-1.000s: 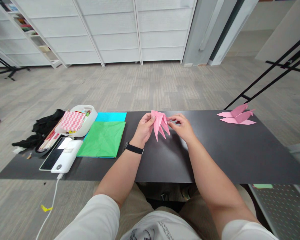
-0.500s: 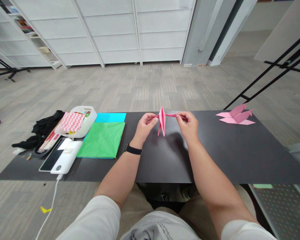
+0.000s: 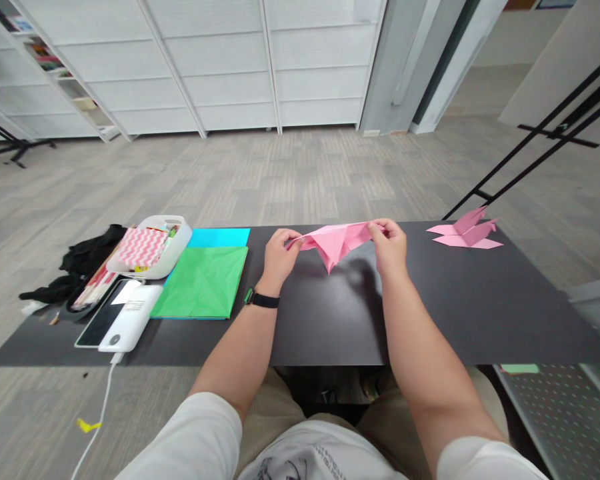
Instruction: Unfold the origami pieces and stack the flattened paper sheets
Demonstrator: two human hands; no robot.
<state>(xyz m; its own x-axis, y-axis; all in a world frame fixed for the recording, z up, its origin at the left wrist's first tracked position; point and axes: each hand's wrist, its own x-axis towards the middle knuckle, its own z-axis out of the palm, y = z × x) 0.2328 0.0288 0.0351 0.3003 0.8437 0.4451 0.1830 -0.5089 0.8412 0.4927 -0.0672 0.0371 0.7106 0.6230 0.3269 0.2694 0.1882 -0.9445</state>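
Note:
A pink folded origami paper [image 3: 334, 241] is stretched between my two hands above the dark table, a pointed flap hanging down at its middle. My left hand [image 3: 279, 255] pinches its left end between thumb and fingers. At the other end, my right hand [image 3: 391, 248] grips the right tip the same way. Further right, a finished-looking pink origami bird [image 3: 467, 232] rests on the table, its wings or tips spread.
Green paper sheets [image 3: 203, 283] overlap blue paper [image 3: 221, 237] left of my hands. Beyond them are a white basket [image 3: 176, 248], a white power bank [image 3: 131, 319] with a cable, a dark-screened phone [image 3: 101, 320] and black cloth [image 3: 93, 252]. The black table [image 3: 330, 333] ends close to my lap.
My hands have moved apart slightly, and the pink paper between them has opened from a narrow upright fold into a wide, flatter shape. Both hands keep their hold.

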